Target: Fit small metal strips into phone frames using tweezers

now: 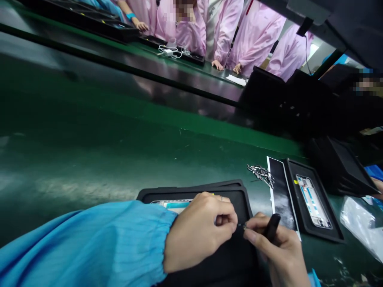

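My left hand (203, 229) is above a black tray (230, 255), its thumb and forefinger pinched together over something too small to make out. Just to its right, my right hand (281, 249) is closed around a black pen-like tool (272, 226), the dark rounded end sticking up. Between the right thumb and fingertip is a tiny piece I cannot name. The fingertips of both hands almost meet. Partly covered by my left hand and sleeve, a phone frame with blue strips (176, 205) lies in the tray.
A pile of small dark and silvery strips (261, 174) lies beside a black sheet with white edges (283, 191). Right of that, another black tray (335, 235) holds a phone frame (314, 203). Stacked black trays (338, 167) and clear plastic bags (360, 223) are farther right. People in pink (221, 32) stand across the bench.
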`<action>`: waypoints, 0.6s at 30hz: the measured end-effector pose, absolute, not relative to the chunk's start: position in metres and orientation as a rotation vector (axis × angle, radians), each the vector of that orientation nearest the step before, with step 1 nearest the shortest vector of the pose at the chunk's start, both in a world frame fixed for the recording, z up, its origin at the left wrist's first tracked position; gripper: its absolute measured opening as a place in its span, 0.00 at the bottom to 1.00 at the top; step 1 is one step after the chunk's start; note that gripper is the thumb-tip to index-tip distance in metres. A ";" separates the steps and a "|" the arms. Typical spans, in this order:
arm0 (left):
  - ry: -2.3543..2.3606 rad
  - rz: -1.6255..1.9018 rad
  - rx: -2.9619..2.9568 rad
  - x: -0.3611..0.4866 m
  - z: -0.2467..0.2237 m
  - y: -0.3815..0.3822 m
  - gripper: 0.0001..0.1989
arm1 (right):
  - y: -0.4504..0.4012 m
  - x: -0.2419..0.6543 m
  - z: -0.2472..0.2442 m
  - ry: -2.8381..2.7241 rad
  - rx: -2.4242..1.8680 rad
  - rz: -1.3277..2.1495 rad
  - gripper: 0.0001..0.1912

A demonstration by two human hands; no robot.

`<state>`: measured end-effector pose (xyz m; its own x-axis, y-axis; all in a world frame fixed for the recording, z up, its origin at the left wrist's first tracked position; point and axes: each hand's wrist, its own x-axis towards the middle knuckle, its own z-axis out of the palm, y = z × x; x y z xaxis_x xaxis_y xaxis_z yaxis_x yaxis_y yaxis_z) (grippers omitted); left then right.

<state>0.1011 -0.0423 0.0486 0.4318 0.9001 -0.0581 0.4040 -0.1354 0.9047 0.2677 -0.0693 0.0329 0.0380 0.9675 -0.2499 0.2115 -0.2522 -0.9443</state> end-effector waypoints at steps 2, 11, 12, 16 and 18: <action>1.168 0.659 1.799 0.100 0.047 -0.043 0.09 | -0.068 0.266 0.033 -1.249 -1.560 1.277 0.10; 1.149 0.624 2.103 0.081 0.052 -0.044 0.08 | -0.062 0.256 0.040 -1.639 -1.342 1.039 0.04; 1.164 0.632 2.107 0.079 0.051 -0.044 0.08 | -0.062 0.253 0.040 -1.710 -1.316 0.958 0.03; 1.222 0.706 2.129 0.070 0.048 -0.045 0.09 | -0.062 0.246 0.040 -1.866 -1.292 0.712 0.07; 1.259 0.736 2.123 0.065 0.046 -0.043 0.10 | -0.063 0.247 0.040 -1.877 -1.340 0.678 0.07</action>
